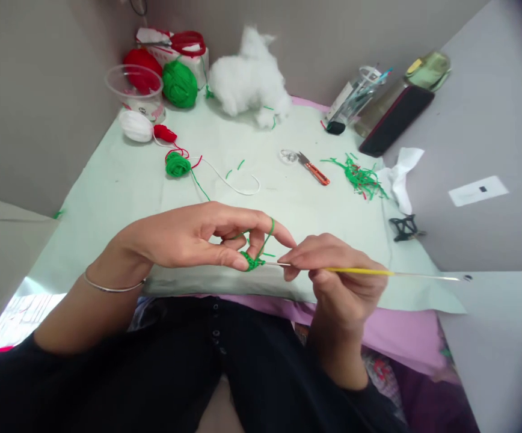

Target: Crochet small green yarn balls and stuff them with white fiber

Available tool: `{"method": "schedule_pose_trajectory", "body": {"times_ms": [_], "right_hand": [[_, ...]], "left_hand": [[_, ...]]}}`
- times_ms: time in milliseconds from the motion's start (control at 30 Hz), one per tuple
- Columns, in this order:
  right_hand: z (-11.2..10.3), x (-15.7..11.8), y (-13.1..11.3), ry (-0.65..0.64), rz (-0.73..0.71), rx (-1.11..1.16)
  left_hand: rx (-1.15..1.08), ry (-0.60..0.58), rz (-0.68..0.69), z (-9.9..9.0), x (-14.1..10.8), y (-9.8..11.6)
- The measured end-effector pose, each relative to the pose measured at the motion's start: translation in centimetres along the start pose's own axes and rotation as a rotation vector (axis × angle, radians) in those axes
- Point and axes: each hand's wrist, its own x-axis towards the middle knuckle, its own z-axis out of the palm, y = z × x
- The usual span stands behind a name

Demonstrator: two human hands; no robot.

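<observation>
Between the orange thread snips (319,173) and the right hand (346,255), another hand could pass. Green yarn clippings (360,179) obstruct the snips' right; white fiberfill (247,81) bulks up beyond, leftward.

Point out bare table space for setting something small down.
Bare: left of the small green ball, beyond the left hand; also between the orange snips and the right hand. Crowded: back left, around the plastic cup and large green ball, and right, around the yarn scraps.
</observation>
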Motion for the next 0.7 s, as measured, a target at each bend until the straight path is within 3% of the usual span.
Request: {"method": "schedule_pose_trajectory", "body": {"times_ms": [200, 367, 533, 700], "right_hand": [[1.2, 0.3, 0.4, 0.251, 0.04, 0.04], [1.9, -0.1, 0.7, 0.288, -0.063, -0.141], [2.3, -0.3, 0.7, 0.26, -0.115, -0.187], [2.2, 0.0, 0.6, 0.272, -0.148, -0.262]], "left_hand": [[-0.227, 0.311, 0.1, 2.1, 1.1, -1.1], [-0.304, 0.541, 0.141, 4.1, 2.2, -1.9], [-0.376, 0.585, 0.139, 5.2, 2.6, -1.6], [-0.339, 0.545, 0.09, 5.1, 2.5, -1.0]]}}
